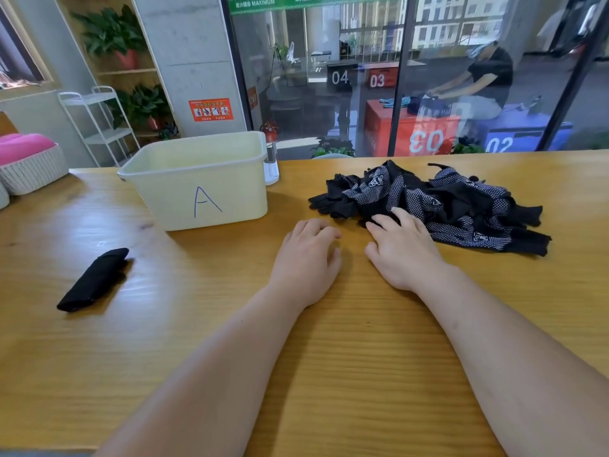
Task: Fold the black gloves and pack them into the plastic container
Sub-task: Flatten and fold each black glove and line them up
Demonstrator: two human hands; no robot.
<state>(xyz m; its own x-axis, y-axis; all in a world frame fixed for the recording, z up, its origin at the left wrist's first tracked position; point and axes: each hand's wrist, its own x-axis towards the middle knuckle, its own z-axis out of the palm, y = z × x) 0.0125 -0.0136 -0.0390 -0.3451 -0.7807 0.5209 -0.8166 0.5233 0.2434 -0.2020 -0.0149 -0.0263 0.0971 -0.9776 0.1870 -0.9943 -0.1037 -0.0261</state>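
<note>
A heap of black gloves (pixel 438 202) with white-dotted palms lies on the wooden table (pixel 329 357) at the right. My right hand (pixel 402 249) rests flat on the table, its fingertips touching the heap's near edge. My left hand (pixel 306 258) lies beside it on bare wood, fingers loosely curled, holding nothing. A pale yellow plastic container (pixel 201 183) marked "A" stands at the back left; its inside is mostly hidden by the wall. One folded black glove (pixel 94 280) lies alone at the near left.
A white woven basket (pixel 33 173) with a pink cushion sits at the table's far left edge. A small white object (pixel 272 169) stands behind the container's right corner. Beyond the table's far edge is a glass wall.
</note>
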